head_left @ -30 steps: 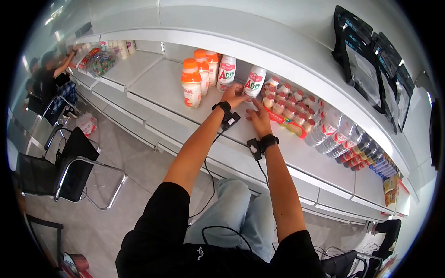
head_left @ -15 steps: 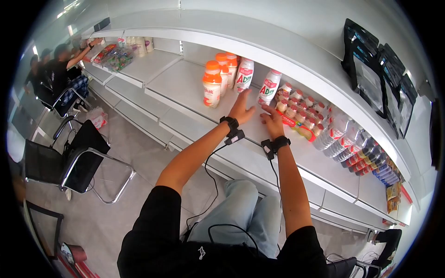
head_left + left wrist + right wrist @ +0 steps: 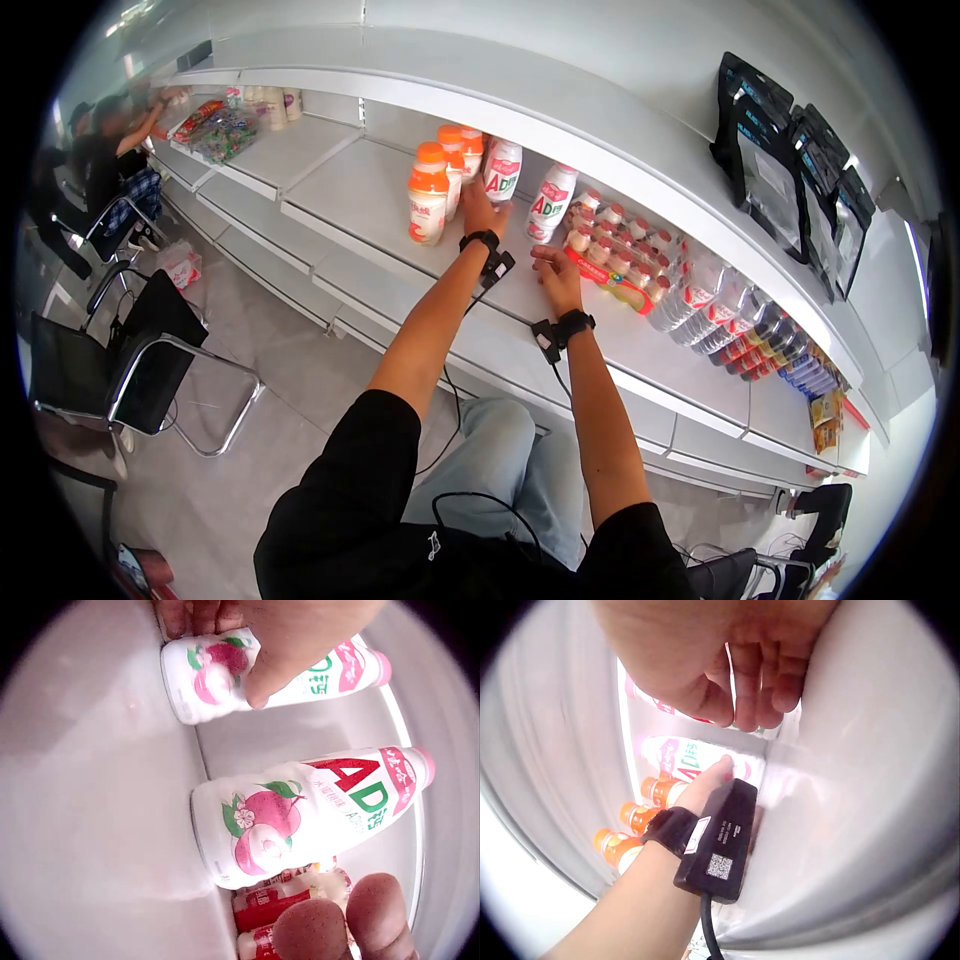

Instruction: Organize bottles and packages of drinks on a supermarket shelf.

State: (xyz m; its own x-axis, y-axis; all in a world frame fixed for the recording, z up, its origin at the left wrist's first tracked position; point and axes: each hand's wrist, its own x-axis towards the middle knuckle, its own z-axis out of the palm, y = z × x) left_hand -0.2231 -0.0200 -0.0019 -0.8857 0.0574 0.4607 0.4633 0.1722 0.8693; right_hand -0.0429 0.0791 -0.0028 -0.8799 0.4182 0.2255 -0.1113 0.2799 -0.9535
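Two white AD milk bottles with pink caps stand upright on the shelf (image 3: pixel 375 195). My left hand (image 3: pixel 483 218) grips the left milk bottle (image 3: pixel 503 165) low down; in the left wrist view its thumb lies across the peach-printed label (image 3: pixel 214 686). The right milk bottle (image 3: pixel 551 203) stands apart from it, a small gap between them. My right hand (image 3: pixel 557 280), fingers loosely bent and holding nothing, hovers in front of that bottle's base. In the right wrist view the right fingers (image 3: pixel 746 690) overlap the right bottle.
Several orange-capped bottles (image 3: pixel 428 200) stand close left of my left hand. Right of the milk bottles lie a pack of small drink bottles (image 3: pixel 612 262) and clear water bottles (image 3: pixel 672 295). An upper shelf (image 3: pixel 440 92) overhangs them. Cables hang from both wrists.
My left hand has moved left from the right milk bottle to the left one and taken hold of it. My right hand has drawn back slightly from the right bottle.
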